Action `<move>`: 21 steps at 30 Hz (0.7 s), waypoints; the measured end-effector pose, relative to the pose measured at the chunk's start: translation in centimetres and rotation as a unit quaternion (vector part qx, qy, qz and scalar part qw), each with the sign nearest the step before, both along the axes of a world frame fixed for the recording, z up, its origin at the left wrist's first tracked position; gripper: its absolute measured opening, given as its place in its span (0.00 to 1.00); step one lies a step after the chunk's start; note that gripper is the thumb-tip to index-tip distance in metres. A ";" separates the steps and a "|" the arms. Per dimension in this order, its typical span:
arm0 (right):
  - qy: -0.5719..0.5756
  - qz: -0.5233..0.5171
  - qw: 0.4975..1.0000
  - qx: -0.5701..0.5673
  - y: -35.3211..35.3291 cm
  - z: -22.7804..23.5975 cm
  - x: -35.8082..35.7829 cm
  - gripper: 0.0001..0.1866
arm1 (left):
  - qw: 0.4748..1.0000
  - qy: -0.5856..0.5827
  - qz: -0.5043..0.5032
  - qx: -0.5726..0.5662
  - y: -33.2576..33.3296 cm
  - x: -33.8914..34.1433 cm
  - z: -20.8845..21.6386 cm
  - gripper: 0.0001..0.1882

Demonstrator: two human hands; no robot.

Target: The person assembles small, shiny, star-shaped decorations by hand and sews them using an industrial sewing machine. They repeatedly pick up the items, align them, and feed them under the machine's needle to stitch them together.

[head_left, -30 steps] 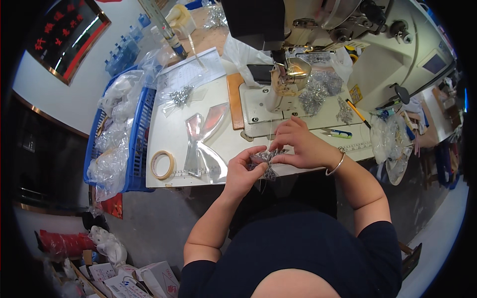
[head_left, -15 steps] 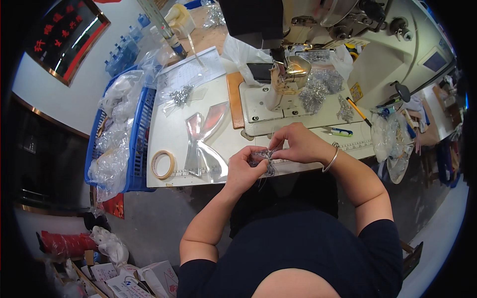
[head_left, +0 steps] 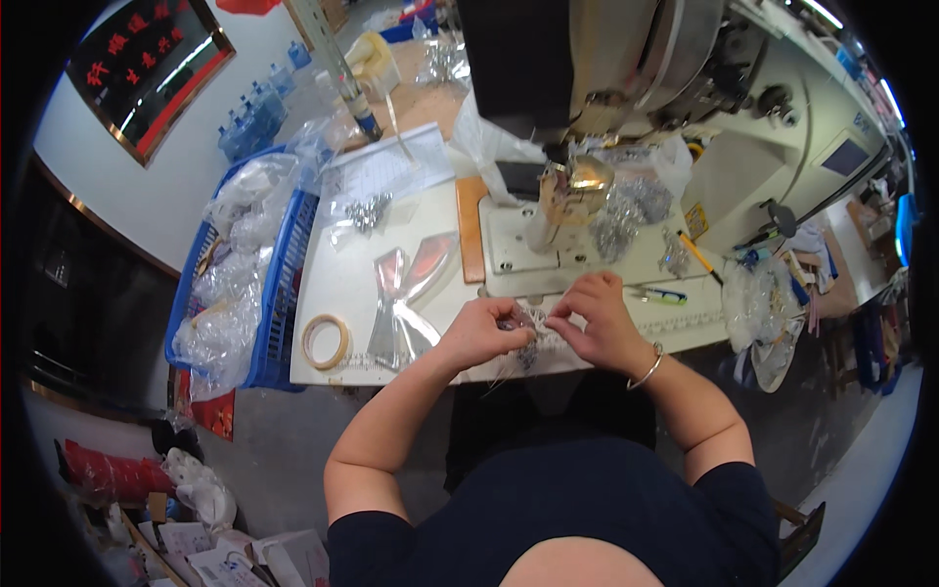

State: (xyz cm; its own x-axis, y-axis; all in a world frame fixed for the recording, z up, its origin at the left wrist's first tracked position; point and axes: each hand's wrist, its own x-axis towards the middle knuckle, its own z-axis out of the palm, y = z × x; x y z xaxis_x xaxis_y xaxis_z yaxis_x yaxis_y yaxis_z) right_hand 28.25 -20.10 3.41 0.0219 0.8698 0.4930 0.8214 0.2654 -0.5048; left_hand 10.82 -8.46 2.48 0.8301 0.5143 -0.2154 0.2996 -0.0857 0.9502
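"Tinsel bundle (head_left: 527, 354) in hand: where exactly?"

"In front of the sewing machine (head_left: 758, 176), close to the near edge of the white table (head_left: 337, 279). It looks stringy, silvery and ragged."

"And each hand?"

"The left hand (head_left: 481, 331) is closed around part of it, thumb against curled fingers. The right hand (head_left: 599, 315) has thumb and fingertips drawn close together at its other side; whether they pinch a strand, I cannot tell."

"What else has shape or shine?"

"Left of the machine lie smooth, glossy foil cut-outs (head_left: 391, 311) with flaring, curved arms, and further left a round tape roll (head_left: 341, 342). Farthest left stands a blue lattice-sided basket (head_left: 274, 323) full of crinkled clear film (head_left: 230, 323). Right of the machine's post (head_left: 567, 210) sits a fluffy silver heap (head_left: 626, 210)."

"Any room to move?"

"A wedge of bare tabletop opens between the machine's left side and the cut-outs. To the machine's front right, a slim green tool (head_left: 663, 295) lies behind a straight ruler strip (head_left: 685, 321). The table's front edge runs close by both hands, the person's dark-clothed lap (head_left: 553, 411) just below."
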 end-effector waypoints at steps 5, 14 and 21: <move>0.118 -0.055 0.988 0.086 0.3 2.4 2.0 0.06 | 0.982 -0.017 -0.099 0.162 4.0 3.5 5.5 0.13; 0.422 -0.129 0.897 0.027 2.6 5.1 4.5 0.05 | 0.987 0.086 -0.136 -0.004 8.0 10.0 11.7 0.15; 0.361 -0.171 0.912 0.096 7.2 5.3 4.7 0.09 | 0.969 0.081 -0.161 -0.169 13.5 10.8 9.9 0.09</move>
